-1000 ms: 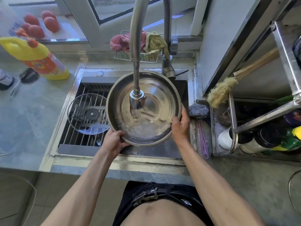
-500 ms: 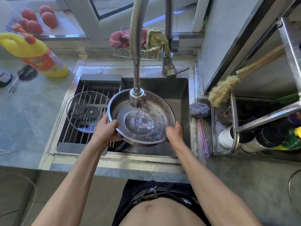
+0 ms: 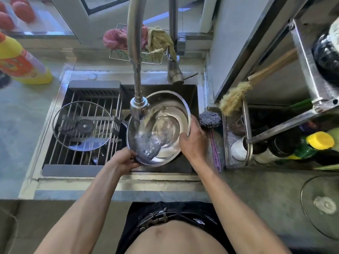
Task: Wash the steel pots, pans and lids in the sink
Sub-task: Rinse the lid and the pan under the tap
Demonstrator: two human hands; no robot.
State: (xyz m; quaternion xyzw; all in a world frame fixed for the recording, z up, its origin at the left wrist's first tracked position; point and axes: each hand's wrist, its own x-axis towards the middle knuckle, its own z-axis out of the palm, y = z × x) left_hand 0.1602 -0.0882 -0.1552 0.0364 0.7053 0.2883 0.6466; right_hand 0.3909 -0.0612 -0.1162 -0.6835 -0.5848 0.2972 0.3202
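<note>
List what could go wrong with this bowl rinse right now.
1. The steel bowl is wet, tilted and held only at its rim by the left hand and right hand; it may slip into the sink.
2. Water from the faucet head could splash out.

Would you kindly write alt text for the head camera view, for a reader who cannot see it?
Both hands, left hand and right hand, grip the rim of a steel bowl tilted under the running faucet in the sink. A glass lid rests on the drying rack to the left; a steel scourer sits to the right.
</note>
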